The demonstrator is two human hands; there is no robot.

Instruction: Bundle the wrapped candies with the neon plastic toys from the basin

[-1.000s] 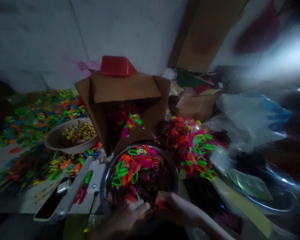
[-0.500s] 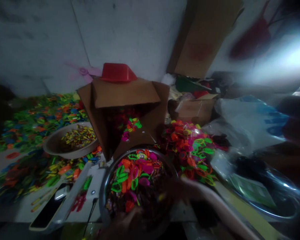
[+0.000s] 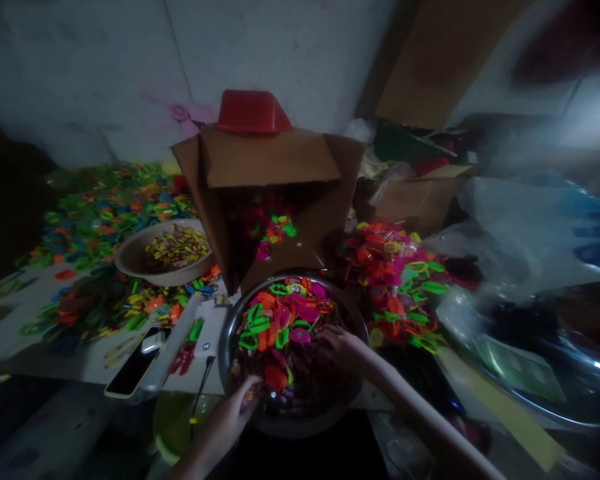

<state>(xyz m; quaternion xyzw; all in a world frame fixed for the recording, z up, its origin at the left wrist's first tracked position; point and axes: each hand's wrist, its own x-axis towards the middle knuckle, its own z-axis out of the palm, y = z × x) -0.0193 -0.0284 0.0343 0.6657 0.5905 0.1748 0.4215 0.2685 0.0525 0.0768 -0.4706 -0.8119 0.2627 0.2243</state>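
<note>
A round metal bowl (image 3: 226,333) holds small dark wrapped pieces and bright toy watches (image 3: 281,317) in green, orange and pink. My left hand (image 3: 245,400) is at its near left edge, fingers curled around something small that I cannot make out. On the right side of the bowl, my right hand (image 3: 334,341) reaches in among the dark pieces (image 3: 310,383). Its fingers are bent and closed, and their tips are hidden in the dim contents.
Behind the bowl stands an open cardboard box (image 3: 275,160) with a red tub (image 3: 253,112) on top. More toy watches are heaped (image 3: 397,287) at right. A pale basin (image 3: 130,267) of yellow pieces and a phone (image 3: 133,367) lie left. A second metal bowl (image 3: 580,421) is at far right.
The view has shifted, so the scene sits further right and higher. My left hand has come up into clearer view at the bowl's edge; my right hand has moved further into the bowl.
</note>
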